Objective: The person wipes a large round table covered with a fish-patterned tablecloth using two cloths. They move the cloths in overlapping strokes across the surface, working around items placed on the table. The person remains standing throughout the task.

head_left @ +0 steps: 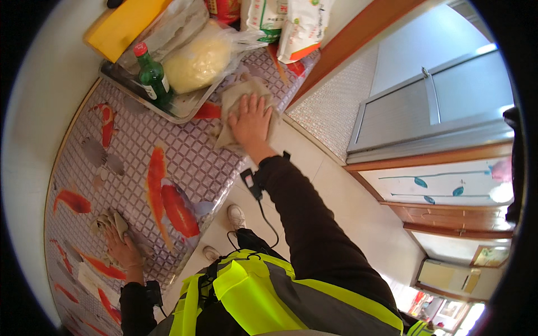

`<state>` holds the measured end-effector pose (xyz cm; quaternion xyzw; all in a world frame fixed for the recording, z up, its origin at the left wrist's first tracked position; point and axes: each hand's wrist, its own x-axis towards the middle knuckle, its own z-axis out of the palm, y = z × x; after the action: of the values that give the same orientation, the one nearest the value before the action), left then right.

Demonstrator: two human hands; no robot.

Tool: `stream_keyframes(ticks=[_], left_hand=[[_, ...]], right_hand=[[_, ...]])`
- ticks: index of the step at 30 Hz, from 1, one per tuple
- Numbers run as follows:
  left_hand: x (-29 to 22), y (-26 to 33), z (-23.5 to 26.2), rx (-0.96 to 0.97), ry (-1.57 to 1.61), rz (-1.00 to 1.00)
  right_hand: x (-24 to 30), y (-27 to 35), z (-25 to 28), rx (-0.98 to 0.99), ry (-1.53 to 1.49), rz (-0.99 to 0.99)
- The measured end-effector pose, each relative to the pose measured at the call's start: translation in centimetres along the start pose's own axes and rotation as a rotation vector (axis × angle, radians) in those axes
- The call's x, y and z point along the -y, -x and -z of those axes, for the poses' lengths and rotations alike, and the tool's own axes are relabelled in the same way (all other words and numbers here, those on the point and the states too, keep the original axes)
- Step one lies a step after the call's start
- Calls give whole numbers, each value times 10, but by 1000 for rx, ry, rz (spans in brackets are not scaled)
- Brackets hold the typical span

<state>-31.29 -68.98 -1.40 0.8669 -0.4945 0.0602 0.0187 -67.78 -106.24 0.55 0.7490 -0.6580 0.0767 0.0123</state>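
My right hand (251,120) lies flat with spread fingers on a folded beige cloth (230,103), pressing it to the table near its right edge. Toward the lower left, my left hand (122,246) rests with fingers stretched over a second, crumpled beige cloth (102,223). Both cloths touch the patterned tablecloth (126,193), printed with orange fish on a lattice. Just left of my right hand stands a metal tray (185,113) holding a green glass bottle (153,75) with a red cap and a clear plastic bag of pale yellow dough-like stuff (199,63).
A yellow box (120,28) sits behind the tray by the wall. White printed bags (304,28) stand at the table's far end. Beyond the table's right edge are the tiled floor (330,193) and a grey-framed door (431,106). My shoes (236,217) show below.
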Motion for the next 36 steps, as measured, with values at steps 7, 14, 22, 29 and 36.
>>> stream_keyframes(ticks=[7, 14, 22, 29, 36], left_hand=[[-8, 2, -1, 0, 13, 26], [-15, 60, 18, 147, 167, -222], [47, 155, 40, 162, 334, -638], [35, 116, 58, 338, 267, -719], [-64, 13, 47, 215, 162, -633]], right_hand=[[67, 140, 31, 226, -71, 148], [141, 247, 32, 333, -127, 503], [194, 304, 38, 374, -289, 900], [183, 266, 19, 320, -400, 1022], [157, 175, -1, 82, -418, 764]])
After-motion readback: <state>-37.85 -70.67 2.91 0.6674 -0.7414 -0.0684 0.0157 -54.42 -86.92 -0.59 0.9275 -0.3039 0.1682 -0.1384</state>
